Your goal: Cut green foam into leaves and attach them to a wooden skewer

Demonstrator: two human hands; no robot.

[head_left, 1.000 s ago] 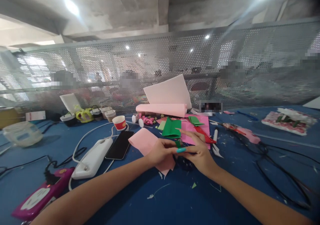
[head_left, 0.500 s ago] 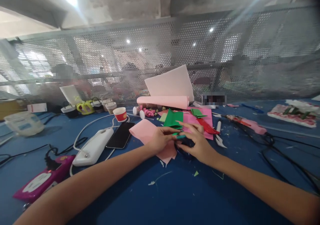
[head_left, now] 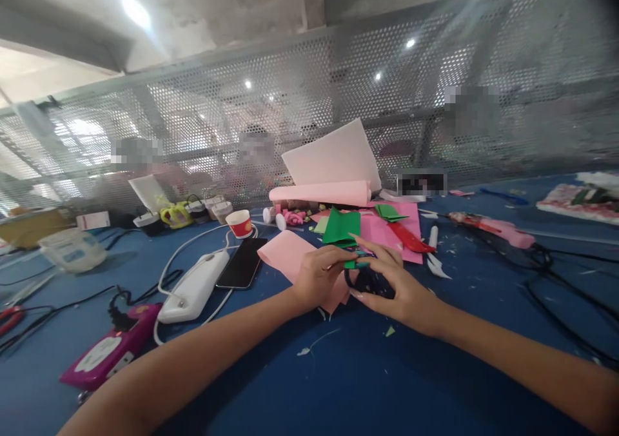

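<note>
My left hand (head_left: 320,275) and my right hand (head_left: 393,282) meet over the blue table (head_left: 338,384), both pinching a small green piece (head_left: 351,263) between their fingertips. A dark object (head_left: 370,283), possibly scissors, lies under my right hand; I cannot tell whether it is held. Beneath the hands lies a pale pink sheet (head_left: 290,256). Just beyond them sit folded green paper (head_left: 341,227) and a brighter pink sheet (head_left: 384,228).
A black phone (head_left: 242,264), a white power bank (head_left: 194,287) with cable, a magenta device (head_left: 111,352) and a red paper cup (head_left: 240,223) are at the left. Pink rolls (head_left: 322,194), red-handled tool (head_left: 409,238) and black cables (head_left: 556,275) lie behind and right. A perforated metal screen (head_left: 435,100) closes the back.
The view has shifted and tilted a little. My hands stay together on the small green piece, the right fingers curling further over the dark object.
</note>
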